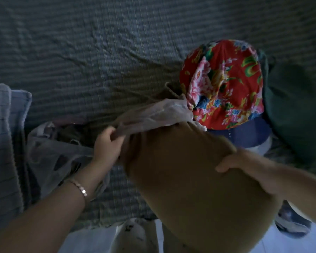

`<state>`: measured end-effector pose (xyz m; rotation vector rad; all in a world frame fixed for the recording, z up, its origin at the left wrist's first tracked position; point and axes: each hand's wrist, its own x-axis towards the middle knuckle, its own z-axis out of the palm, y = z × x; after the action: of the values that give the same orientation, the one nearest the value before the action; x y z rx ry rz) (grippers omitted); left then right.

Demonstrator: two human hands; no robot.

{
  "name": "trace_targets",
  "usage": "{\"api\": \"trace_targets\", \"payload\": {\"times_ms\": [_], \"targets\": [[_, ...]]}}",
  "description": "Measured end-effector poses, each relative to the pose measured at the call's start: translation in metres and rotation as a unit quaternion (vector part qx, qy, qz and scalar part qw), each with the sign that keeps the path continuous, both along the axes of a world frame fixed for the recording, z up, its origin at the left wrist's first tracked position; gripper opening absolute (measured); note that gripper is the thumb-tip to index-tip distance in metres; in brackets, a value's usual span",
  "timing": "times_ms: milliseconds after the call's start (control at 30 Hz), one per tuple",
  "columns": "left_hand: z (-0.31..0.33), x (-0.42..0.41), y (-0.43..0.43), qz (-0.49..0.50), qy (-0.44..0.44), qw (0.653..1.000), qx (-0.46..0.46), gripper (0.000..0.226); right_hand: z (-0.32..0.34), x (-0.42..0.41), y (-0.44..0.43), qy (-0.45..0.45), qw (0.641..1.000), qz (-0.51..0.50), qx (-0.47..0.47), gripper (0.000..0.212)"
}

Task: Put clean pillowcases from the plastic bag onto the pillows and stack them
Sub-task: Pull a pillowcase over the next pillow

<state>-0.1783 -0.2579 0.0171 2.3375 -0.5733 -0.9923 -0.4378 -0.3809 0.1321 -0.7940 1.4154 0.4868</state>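
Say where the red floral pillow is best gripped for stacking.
Probably grip the red floral pillow by its rounded far edge, coming over the bed from the far left: the green pillow crowds its right, and the held brown pillow overlaps its near left corner.

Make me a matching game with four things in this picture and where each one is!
Things:
1. plastic bag
2. flowered pillow
3. brown pillow
4. bracelet

Places:
A. held by the left hand and the right hand
B. round the left wrist
C. on the bed, at the left
D. on the bed, at the right

Pairs: 1-C, 2-D, 3-A, 4-B.
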Motion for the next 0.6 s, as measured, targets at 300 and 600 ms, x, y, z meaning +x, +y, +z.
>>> {"api": "trace_targets", "payload": {"times_ms": [300,600], "targets": [[0.017,0.024,0.042,-0.120,-0.101,0.977,0.147,0.010,0.067,0.004,0.048,-0.082,0.988,-0.097,0.089,0.035],[0.026,-0.035,0.115,-0.124,0.119,0.975,0.141,0.025,0.060,-0.015,0.086,-0.009,0.996,-0.039,0.076,0.036]]}}
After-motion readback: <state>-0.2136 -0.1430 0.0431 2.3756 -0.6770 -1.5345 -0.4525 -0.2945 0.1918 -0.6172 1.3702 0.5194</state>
